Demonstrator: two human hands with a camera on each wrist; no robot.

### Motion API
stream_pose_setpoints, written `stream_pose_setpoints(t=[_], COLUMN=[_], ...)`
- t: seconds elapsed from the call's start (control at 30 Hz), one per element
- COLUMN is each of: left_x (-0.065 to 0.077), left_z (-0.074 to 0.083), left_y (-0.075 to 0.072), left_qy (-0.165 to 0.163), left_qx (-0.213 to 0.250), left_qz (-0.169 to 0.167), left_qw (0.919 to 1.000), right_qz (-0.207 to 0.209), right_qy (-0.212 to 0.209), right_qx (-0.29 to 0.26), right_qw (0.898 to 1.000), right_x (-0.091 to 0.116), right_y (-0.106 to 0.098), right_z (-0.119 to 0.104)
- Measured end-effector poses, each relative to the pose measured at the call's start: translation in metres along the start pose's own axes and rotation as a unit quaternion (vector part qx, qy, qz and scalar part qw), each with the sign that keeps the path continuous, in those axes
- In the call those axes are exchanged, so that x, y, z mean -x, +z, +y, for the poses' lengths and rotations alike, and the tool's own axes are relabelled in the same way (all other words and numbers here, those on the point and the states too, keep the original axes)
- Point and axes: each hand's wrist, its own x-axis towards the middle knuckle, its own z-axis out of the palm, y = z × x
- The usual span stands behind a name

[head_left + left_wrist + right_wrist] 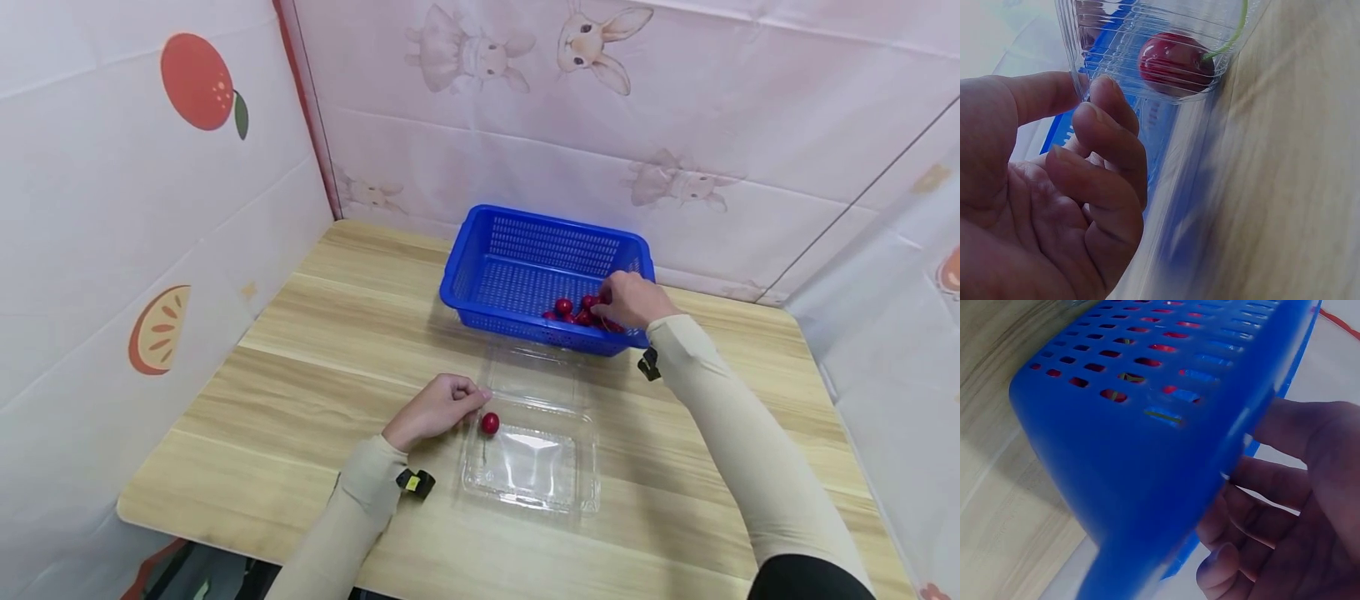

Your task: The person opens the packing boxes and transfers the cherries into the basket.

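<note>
My left hand [438,408] pinches the rim of a clear plastic clamshell box [587,454] at its left corner, thumb and forefinger on the edge. Inside the box, close to that corner, lies one dark red cherry [490,423]; its green stem [1235,34] shows through the ribbed wall. My right hand [633,298] reaches over the right end of a blue perforated basket [517,327], down at a cluster of cherries [564,307]. The basket's wall hides its fingertips in the right wrist view [1291,506], so I cannot tell whether they grip a cherry.
The box's lid [532,375] lies folded back toward the basket. Basket and box stand on a wooden table [322,367]. Printed cloth walls [420,167] rise behind the table and at both sides.
</note>
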Motion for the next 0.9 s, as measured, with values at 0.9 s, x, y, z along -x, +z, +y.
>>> stream_pose_setpoints(t=[0.9], left_x=[-0.002], left_z=[0.001], left_y=[-0.001], left_qy=[-0.003], left_qx=[-0.001], left_qz=[0.003], left_qw=[1.0], right_qz=[0.042], right_qy=[-0.119], right_qx=[-0.079], right_qw=[0.989], right_x=[0.073], right_y=[0.012], right_z=[-0.052])
